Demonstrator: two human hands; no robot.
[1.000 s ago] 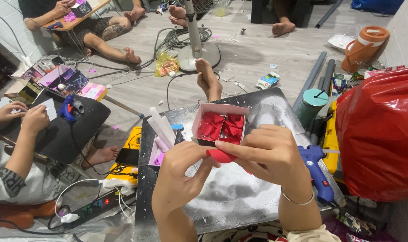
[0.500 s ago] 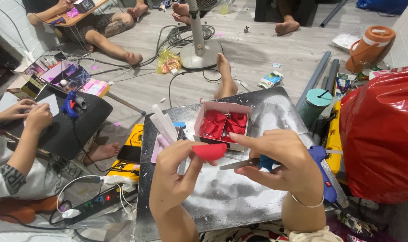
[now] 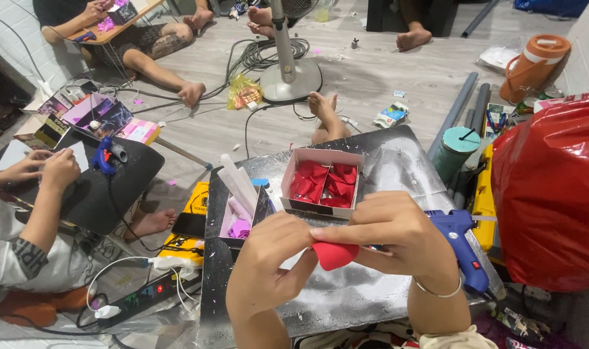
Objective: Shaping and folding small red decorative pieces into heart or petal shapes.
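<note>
Room on the dark, silver-smeared table is tight: its bare middle lies under the two hands, while its far edge at 12 o'clock carries a shallow white box filled with red folded pieces. At 10 o'clock near the left edge stands a small open box holding white sticks and purple scraps. At 3 o'clock the right edge is crowded by a blue glue gun, and just past it a large red plastic bag blocks that side. A green cup with a lid and straw stands at 1 o'clock beside grey pipes.

The left hand is curled, its fingers and thumb pinching the left side of a small red piece. The right hand is also closed, fingers folded over the top of the same piece, a thin bracelet at its wrist. The red piece sits between both hands, held above the table's centre, close to the near edge.

Beyond the table, at 12 o'clock, a fan base rests on the grey floor among cables, with a small yellow packet at 11 o'clock. An orange jug stands at 2 o'clock. At 9 o'clock another person's hands work at a black round table, behind which sit colourful flat boxes. A power strip lies at 8 o'clock.
</note>
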